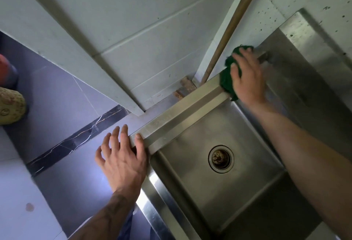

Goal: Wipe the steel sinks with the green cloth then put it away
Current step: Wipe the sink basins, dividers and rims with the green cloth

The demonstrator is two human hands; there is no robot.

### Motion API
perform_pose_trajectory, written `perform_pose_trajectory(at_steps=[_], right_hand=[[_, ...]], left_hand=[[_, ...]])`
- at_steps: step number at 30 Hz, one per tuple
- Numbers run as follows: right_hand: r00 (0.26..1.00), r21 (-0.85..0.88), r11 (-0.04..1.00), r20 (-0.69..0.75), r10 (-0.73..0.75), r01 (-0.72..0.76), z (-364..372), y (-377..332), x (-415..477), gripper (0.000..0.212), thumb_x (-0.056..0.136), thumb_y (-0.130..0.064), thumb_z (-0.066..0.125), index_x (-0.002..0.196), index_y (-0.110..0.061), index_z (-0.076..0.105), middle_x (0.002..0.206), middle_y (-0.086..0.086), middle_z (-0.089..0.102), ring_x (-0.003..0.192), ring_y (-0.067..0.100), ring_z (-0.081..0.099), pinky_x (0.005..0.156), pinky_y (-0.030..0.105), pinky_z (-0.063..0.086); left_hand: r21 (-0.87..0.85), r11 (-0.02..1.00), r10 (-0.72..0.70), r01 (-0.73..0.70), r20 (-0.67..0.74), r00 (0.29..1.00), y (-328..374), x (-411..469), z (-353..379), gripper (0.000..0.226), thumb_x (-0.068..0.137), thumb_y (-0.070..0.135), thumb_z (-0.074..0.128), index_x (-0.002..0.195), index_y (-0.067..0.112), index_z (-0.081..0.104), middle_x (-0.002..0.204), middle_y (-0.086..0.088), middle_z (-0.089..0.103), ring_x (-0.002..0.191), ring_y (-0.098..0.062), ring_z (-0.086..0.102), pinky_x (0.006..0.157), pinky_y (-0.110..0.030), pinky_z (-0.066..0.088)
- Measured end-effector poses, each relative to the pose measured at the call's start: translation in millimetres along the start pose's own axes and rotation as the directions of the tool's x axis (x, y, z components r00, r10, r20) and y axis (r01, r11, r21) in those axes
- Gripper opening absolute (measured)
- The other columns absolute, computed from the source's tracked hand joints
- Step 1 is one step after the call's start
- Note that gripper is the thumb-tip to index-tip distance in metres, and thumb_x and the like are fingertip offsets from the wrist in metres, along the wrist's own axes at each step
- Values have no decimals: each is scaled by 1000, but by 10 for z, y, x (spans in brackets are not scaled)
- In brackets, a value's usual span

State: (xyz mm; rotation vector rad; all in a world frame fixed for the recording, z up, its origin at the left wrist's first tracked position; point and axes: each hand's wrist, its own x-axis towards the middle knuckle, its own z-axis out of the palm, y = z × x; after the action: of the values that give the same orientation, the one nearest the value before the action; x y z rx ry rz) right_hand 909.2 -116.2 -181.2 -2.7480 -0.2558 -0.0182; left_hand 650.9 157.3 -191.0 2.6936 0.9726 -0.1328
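Note:
A steel sink fills the lower right, with a round drain in its basin. My right hand presses a crumpled green cloth onto the sink's far rim, near the back corner. Part of the cloth sticks out above and below my fingers. My left hand rests with fingers spread on the near left corner of the rim, thumb on the steel, and holds nothing. A steel splashback rises behind the basin.
A brown wooden pole leans in the wall corner just left of the cloth. White tiled wall runs behind the sink. Pale floor tiles with a dark marble strip lie at left. A patterned shoe shows at the left edge.

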Motion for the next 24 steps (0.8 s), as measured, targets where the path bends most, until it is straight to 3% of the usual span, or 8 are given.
perform_pose_trajectory(at_steps=[3, 8, 12, 15, 21, 24], right_hand=[[977, -5, 981, 96, -192, 193, 45, 26, -155, 44, 112, -30, 38, 151, -11, 49, 164, 11, 38, 157, 31, 27, 125, 52, 29], [999, -23, 1000, 41, 9, -8, -176, 424, 260, 45, 113, -30, 36, 150, -9, 50, 165, 12, 37, 157, 32, 26, 124, 52, 30], [996, 12, 997, -43, 79, -79, -27, 253, 246, 43, 112, -28, 39, 145, -7, 56, 161, 12, 43, 156, 31, 29, 123, 50, 31], [996, 33, 997, -49, 69, -67, 126, -56, -16, 42, 111, -31, 39, 144, -12, 57, 161, 9, 45, 155, 31, 31, 125, 54, 29], [998, 132, 989, 6, -70, 69, 632, -1228, -1073, 45, 111, -35, 38, 147, -16, 56, 162, 3, 45, 156, 25, 29, 130, 38, 16], [988, 165, 975, -2, -153, 152, 843, -1796, -1539, 43, 112, -31, 40, 146, -12, 58, 160, 6, 48, 155, 23, 34, 128, 45, 27]], left_hand=[[-3, 1000, 5, -5, 10, 1000, 8, 4, 1, 63, 105, 54, 26, 147, 18, 56, 153, -8, 56, 145, -33, 43, 119, -54, 26], [-21, 1000, 10, -10, 6, 1000, 0, 14, 22, 62, 105, 54, 27, 146, 19, 56, 151, -7, 57, 144, -33, 44, 119, -54, 27], [-27, 1000, 9, -8, 24, 1000, -14, 14, -1, 63, 105, 55, 26, 147, 19, 56, 151, -7, 57, 142, -33, 45, 119, -54, 28], [-41, 999, 25, -24, 31, 999, -9, 9, -20, 64, 104, 55, 25, 146, 19, 57, 150, -6, 58, 140, -33, 47, 118, -54, 30], [-69, 997, 43, -41, 36, 998, -29, 22, -28, 59, 106, 52, 27, 145, 19, 57, 147, -6, 61, 137, -33, 50, 117, -54, 32], [-154, 987, 46, -38, 49, 998, -60, 23, -51, 56, 107, 46, 27, 148, 21, 57, 148, -5, 61, 139, -32, 50, 118, -56, 33]])
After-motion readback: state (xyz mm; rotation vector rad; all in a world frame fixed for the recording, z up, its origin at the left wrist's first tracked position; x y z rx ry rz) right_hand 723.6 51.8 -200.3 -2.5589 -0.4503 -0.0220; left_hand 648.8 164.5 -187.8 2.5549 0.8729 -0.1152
